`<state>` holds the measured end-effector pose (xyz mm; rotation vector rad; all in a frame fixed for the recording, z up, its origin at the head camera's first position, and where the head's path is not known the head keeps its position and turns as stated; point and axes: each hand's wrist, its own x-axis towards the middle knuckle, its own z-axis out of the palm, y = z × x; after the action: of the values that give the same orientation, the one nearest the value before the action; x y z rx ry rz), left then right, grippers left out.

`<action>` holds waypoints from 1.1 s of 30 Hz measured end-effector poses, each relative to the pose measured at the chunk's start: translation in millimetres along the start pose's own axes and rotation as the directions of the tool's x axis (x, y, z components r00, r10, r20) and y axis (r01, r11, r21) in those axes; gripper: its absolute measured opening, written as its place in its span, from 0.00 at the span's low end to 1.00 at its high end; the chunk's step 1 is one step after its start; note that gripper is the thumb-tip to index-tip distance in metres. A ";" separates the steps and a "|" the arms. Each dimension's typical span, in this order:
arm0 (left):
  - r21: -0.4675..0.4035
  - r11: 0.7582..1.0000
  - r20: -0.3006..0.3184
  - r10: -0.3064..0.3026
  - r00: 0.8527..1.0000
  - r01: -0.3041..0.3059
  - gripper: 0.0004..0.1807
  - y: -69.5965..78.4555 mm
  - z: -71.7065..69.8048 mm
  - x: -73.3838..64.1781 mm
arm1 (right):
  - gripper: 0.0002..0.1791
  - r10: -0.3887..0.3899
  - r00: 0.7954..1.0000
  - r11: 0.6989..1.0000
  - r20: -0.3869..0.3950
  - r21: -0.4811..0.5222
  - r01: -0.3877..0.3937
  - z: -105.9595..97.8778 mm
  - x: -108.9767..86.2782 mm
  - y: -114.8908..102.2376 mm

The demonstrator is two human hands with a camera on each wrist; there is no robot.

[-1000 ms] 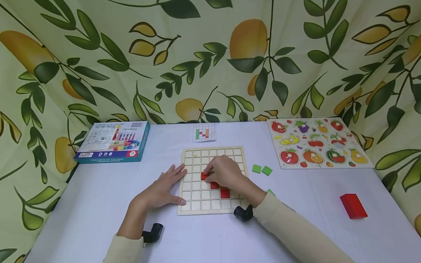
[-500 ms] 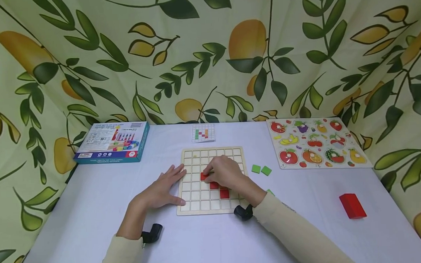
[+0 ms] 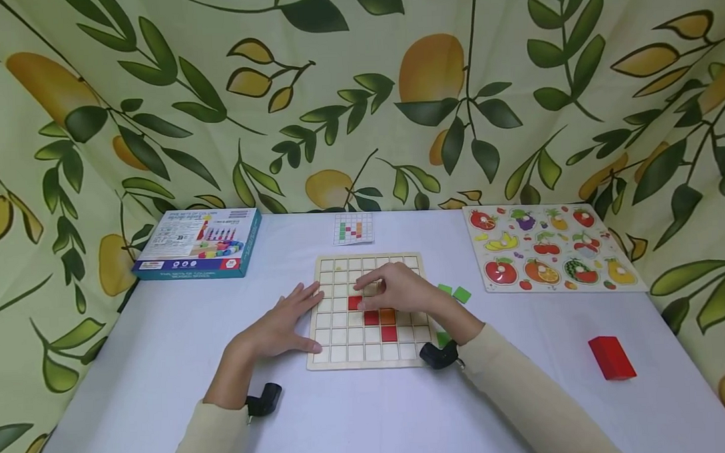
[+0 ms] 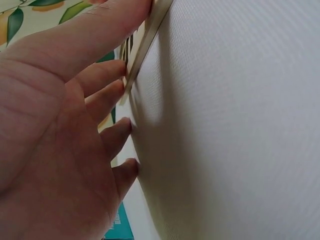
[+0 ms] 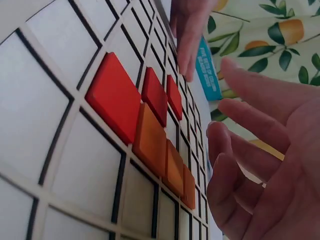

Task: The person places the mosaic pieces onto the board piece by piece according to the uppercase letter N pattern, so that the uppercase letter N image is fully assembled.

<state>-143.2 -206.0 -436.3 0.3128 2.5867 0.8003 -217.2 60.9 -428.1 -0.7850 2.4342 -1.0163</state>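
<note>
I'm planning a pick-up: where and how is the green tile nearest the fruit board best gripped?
Probably by two opposite edges, pinched from above: the green tile lies flat on the white cloth, looks thin and square, and has nothing on top of it.

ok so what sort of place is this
Probably an indoor tabletop play or activity corner: a white-covered table holds a grid board and a fruit-picture board, with leaf-and-fruit patterned fabric hanging behind.
</note>
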 end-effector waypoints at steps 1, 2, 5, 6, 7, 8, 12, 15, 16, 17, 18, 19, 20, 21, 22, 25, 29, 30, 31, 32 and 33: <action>0.003 1.000 -0.002 -0.002 1.000 0.002 0.56 -0.2 0.5 0.5 | 0.21 -0.014 1.000 1.000 -0.016 0.011 0.015 -2.0 -1.0 1.6; 0.005 1.000 -0.003 -0.004 1.000 0.004 0.56 -0.4 0.9 0.9 | 0.21 -0.025 0.999 1.000 -0.032 0.015 0.025 -4.0 -2.2 2.9; 0.012 1.000 -0.007 -0.005 1.000 0.005 0.56 -1.0 2.1 1.8 | 0.22 -0.025 0.997 0.999 -0.072 0.019 0.027 -8.7 -7.0 6.6; 0.013 1.000 -0.008 -0.004 1.000 0.005 0.56 -1.2 2.4 2.0 | 0.21 -0.020 0.996 1.000 -0.084 0.019 0.021 -10.2 -8.7 8.1; 0.014 1.000 -0.009 -0.004 1.000 0.004 0.56 -1.2 2.5 2.0 | 0.21 -0.013 0.996 1.000 -0.093 0.019 0.015 -11.7 -10.9 9.7; 0.014 1.000 -0.007 -0.005 1.000 0.005 0.56 -1.3 2.5 2.0 | 0.21 -0.008 0.995 1.000 -0.102 0.023 0.010 -13.1 -13.1 11.8; 0.014 1.000 0.001 -0.010 1.000 0.010 0.56 -1.0 1.7 1.5 | 0.21 0.040 0.991 0.999 -0.130 0.040 -0.035 -19.7 -24.5 20.8; 0.016 1.000 0.011 -0.016 1.000 0.016 0.56 -0.8 0.6 1.2 | 0.21 0.077 0.987 0.996 -0.140 0.045 -0.071 -25.5 -35.4 28.2; 0.017 1.000 0.013 -0.018 1.000 0.018 0.56 -0.8 0.2 1.2 | 0.22 0.084 0.986 0.996 -0.143 0.044 -0.079 -27.5 -38.8 30.8; 0.017 1.000 0.016 -0.021 1.000 0.020 0.56 -0.8 -0.2 1.2 | 0.22 0.089 0.985 0.996 -0.147 0.039 -0.085 -29.5 -42.1 33.4; 0.017 1.000 0.018 -0.024 1.000 0.024 0.56 -0.7 -0.6 1.3 | 0.22 0.093 0.984 0.996 -0.153 0.030 -0.089 -31.6 -45.4 36.1; 0.018 0.999 0.020 -0.027 0.999 0.027 0.56 -0.8 -0.9 1.4 | 0.22 0.100 0.982 0.995 -0.160 0.026 -0.097 -33.6 -48.6 38.5; 0.017 0.999 0.023 -0.029 0.999 0.029 0.56 -0.7 -1.2 1.4 | 0.22 0.109 0.980 0.994 -0.165 0.024 -0.107 -35.7 -51.6 41.0; 0.014 0.999 0.026 -0.030 0.999 0.030 0.56 -0.5 -1.7 1.3 | 0.22 0.117 0.978 0.993 -0.170 0.020 -0.116 -37.7 -54.4 43.7; 0.013 0.999 0.028 -0.029 0.999 0.029 0.56 -0.3 -2.0 1.2 | 0.23 0.126 0.976 0.992 -0.175 0.016 -0.126 -39.7 -57.3 46.1; 0.010 1.000 0.035 -0.021 0.999 0.021 0.56 0.0 -2.3 0.8 | 0.23 0.155 0.970 0.988 -0.187 0.011 -0.156 -45.4 -65.9 52.2; 0.011 1.000 0.038 -0.008 0.999 0.008 0.55 0.1 -1.6 1.2 | 0.24 0.177 0.963 0.984 -0.204 0.007 -0.179 -50.5 -75.4 60.2; 0.012 1.000 0.039 -0.007 0.999 0.006 0.55 0.1 -1.4 1.4 | 0.24 0.179 0.962 0.983 -0.206 0.007 -0.181 -51.1 -77.4 62.6; 0.010 1.000 0.039 -0.005 0.999 0.004 0.55 0.4 -1.2 1.4 | 0.25 0.186 0.960 0.982 -0.210 0.008 -0.188 -51.6 -79.0 65.1; 0.010 1.000 0.039 -0.003 0.999 0.003 0.54 0.8 -1.1 1.2 | 0.25 0.194 0.958 0.980 -0.210 0.010 -0.197 -51.8 -80.6 67.5; 0.009 1.000 0.042 -0.005 0.999 0.004 0.54 1.1 -1.0 1.0 | 0.25 0.206 0.955 0.978 -0.212 0.013 -0.209 -51.8 -82.0 69.6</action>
<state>-144.5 -205.3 -435.3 0.3225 2.5520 0.7728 -206.1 179.7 -434.2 -0.4285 2.6352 -1.0528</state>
